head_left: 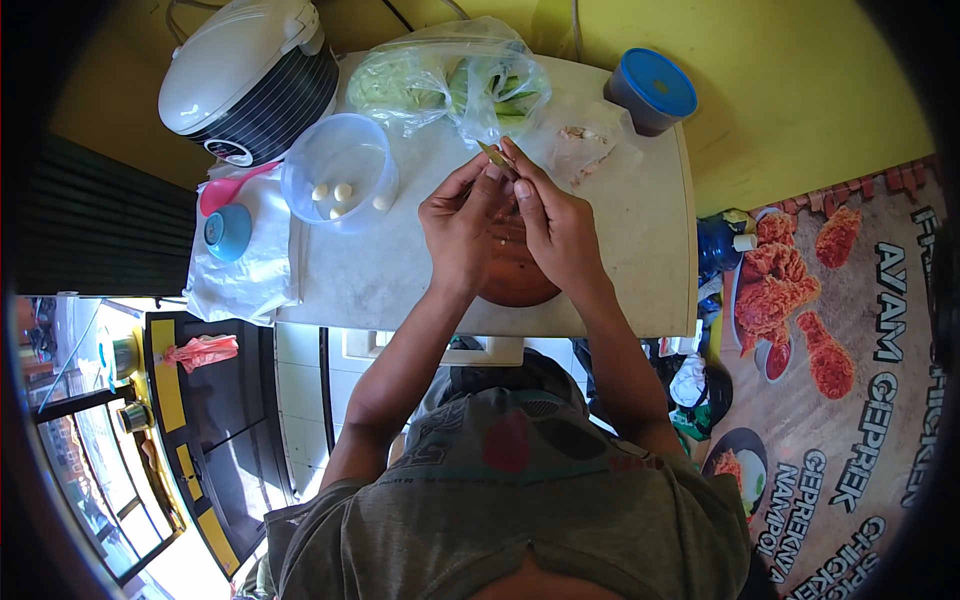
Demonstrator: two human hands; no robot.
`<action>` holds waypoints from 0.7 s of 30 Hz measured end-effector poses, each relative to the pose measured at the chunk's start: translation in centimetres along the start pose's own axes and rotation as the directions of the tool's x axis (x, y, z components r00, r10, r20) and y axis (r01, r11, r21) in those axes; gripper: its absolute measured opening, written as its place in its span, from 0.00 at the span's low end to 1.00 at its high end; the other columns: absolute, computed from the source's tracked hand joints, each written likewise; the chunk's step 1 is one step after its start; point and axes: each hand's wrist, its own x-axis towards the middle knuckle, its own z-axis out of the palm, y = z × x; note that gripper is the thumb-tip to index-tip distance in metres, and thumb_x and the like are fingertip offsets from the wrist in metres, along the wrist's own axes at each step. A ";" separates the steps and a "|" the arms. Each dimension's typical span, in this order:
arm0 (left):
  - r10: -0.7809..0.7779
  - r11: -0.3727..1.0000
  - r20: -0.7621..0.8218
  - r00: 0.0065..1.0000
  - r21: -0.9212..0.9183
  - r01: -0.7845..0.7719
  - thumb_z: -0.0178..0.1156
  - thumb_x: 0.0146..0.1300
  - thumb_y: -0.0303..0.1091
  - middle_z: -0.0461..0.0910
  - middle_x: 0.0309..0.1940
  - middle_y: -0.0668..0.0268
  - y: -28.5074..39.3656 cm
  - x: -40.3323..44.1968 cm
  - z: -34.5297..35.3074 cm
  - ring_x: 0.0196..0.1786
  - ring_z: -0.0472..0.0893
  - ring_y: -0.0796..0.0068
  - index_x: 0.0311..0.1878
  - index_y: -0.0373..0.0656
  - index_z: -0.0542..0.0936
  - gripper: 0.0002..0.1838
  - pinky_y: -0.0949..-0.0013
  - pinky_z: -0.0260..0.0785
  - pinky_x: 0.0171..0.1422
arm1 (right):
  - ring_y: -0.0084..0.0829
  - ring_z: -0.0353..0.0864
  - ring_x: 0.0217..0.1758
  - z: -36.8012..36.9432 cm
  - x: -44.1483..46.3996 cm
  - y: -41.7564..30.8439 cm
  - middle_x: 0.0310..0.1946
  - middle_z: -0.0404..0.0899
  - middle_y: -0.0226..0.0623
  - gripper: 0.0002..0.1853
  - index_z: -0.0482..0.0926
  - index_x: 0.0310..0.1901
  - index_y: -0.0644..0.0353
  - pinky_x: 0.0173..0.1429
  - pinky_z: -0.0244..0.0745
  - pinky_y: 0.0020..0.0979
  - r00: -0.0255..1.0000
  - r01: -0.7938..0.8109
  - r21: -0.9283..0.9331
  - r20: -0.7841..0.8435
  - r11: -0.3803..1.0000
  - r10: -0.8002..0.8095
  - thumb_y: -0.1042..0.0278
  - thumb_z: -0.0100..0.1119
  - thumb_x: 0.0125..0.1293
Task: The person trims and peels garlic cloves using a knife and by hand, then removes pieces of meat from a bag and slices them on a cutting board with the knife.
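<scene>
My left hand [462, 222] and my right hand [552, 212] meet over the table, fingers closed together in a pinch. A thin pointed blade [493, 156], yellowish-green in this light, sticks up between the fingertips; it looks like a small knife running into my right hand. Whatever my left fingertips pinch is hidden. Beneath the hands sits a round, reddish-brown shallow dish [520, 278], like a clay mortar, partly covered by my wrists. To the left, a clear plastic bowl [345, 150] contains several small, pale peeled cloves or bulbs [343, 191].
A rice cooker [262, 85], pink spoon [235, 188] and blue cup [228, 232] are at the left. Behind my hands lie a bag of green vegetables [450, 85] and a small clear bag [590, 150]. A blue-lidded tub [652, 90] stands at the back right.
</scene>
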 end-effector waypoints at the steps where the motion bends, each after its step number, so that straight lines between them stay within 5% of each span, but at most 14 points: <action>1: -0.001 1.000 0.000 1.000 0.000 0.001 0.61 0.68 0.28 0.84 0.40 0.63 0.0 0.0 0.0 0.41 0.83 0.78 0.53 0.32 0.80 0.14 0.78 0.75 0.42 | 0.41 0.83 0.34 0.0 0.0 0.0 0.36 0.83 0.45 0.20 0.73 0.65 0.49 0.39 0.76 0.34 1.000 0.003 -0.033 0.003 0.999 -0.003 0.64 0.50 0.73; 8: -0.032 0.999 0.010 0.999 -0.034 0.033 0.59 0.68 0.26 0.84 0.43 0.60 0.2 -0.2 0.0 0.42 0.84 0.75 0.55 0.31 0.79 0.14 0.76 0.77 0.46 | 0.39 0.82 0.32 0.2 0.0 -0.4 0.34 0.82 0.45 0.16 0.77 0.59 0.54 0.38 0.75 0.33 0.998 -0.022 -0.017 -0.065 1.000 0.021 0.64 0.50 0.73; 13: -0.019 0.997 0.056 0.998 -0.069 0.023 0.58 0.69 0.25 0.83 0.45 0.57 0.6 0.1 -0.2 0.45 0.85 0.72 0.55 0.31 0.79 0.14 0.75 0.78 0.49 | 0.34 0.83 0.38 -0.5 0.3 -0.6 0.39 0.83 0.43 0.17 0.76 0.60 0.60 0.45 0.75 0.31 0.949 -0.314 0.352 0.138 0.882 0.283 0.64 0.45 0.77; 17: -0.013 0.998 0.077 0.997 -0.065 0.018 0.57 0.69 0.24 0.83 0.45 0.56 0.6 0.6 -0.4 0.45 0.84 0.71 0.55 0.30 0.79 0.14 0.74 0.79 0.50 | 0.32 0.83 0.40 -0.3 0.4 -0.7 0.41 0.84 0.42 0.18 0.75 0.61 0.60 0.46 0.74 0.30 0.975 -0.218 0.331 0.110 0.918 0.192 0.64 0.44 0.77; 19: -0.010 0.998 0.084 0.996 -0.055 0.015 0.57 0.68 0.24 0.83 0.45 0.57 0.7 0.5 -0.3 0.45 0.84 0.72 0.54 0.30 0.79 0.13 0.73 0.79 0.51 | 0.36 0.83 0.37 0.4 0.6 0.0 0.41 0.83 0.46 0.19 0.72 0.64 0.58 0.43 0.75 0.32 0.999 0.037 0.284 -0.021 0.958 -0.032 0.63 0.44 0.77; 21: 0.083 0.985 0.065 0.994 0.145 -0.092 0.58 0.68 0.23 0.82 0.44 0.60 0.7 0.5 -0.2 0.44 0.83 0.73 0.53 0.31 0.80 0.12 0.73 0.79 0.51 | 0.39 0.83 0.35 0.1 0.1 -0.2 0.40 0.83 0.48 0.20 0.71 0.66 0.57 0.41 0.74 0.33 1.000 -0.008 0.201 0.027 0.980 0.002 0.63 0.44 0.76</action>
